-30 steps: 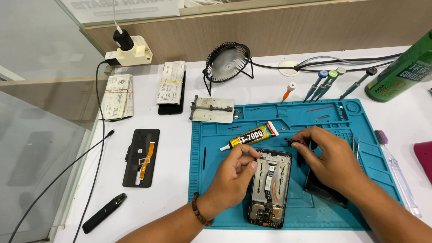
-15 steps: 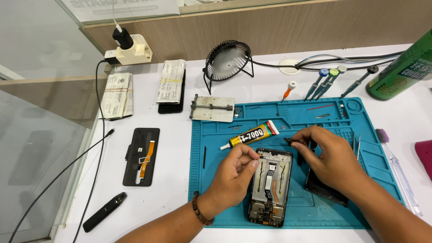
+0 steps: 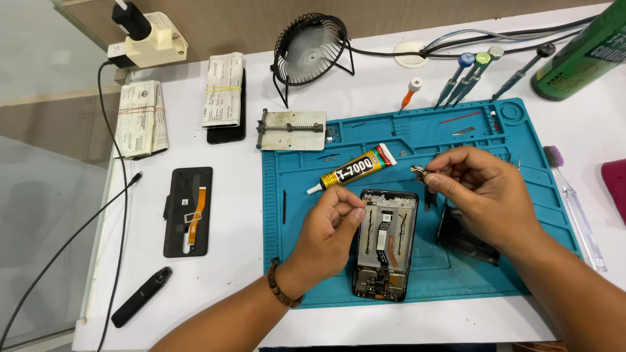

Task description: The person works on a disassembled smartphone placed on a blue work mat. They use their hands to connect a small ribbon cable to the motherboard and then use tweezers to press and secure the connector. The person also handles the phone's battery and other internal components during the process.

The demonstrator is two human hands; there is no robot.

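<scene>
An opened phone (image 3: 386,244) lies face down on the blue work mat (image 3: 417,130), its inner boards and flex cables exposed. My left hand (image 3: 329,231) rests at the phone's upper left corner, fingers curled and pinched against the frame. My right hand (image 3: 482,195) hovers over the mat to the right of the phone and pinches a small dark part (image 3: 419,172) between thumb and fingertips. A yellow glue tube (image 3: 355,169) lies on the mat just above the phone. A dark flat piece (image 3: 464,240) sits under my right palm.
A black back cover with an orange flex (image 3: 188,210), a black pen-like tool (image 3: 141,296), a metal board holder (image 3: 291,128), a small fan (image 3: 312,49), several screwdrivers (image 3: 473,68), a green bottle (image 3: 583,52), paper bundles (image 3: 223,88), a power adapter (image 3: 153,39) and a brush (image 3: 570,195) lie around.
My right hand has lifted slightly and turned the small part between its fingers. My left hand stays at the phone's top corner.
</scene>
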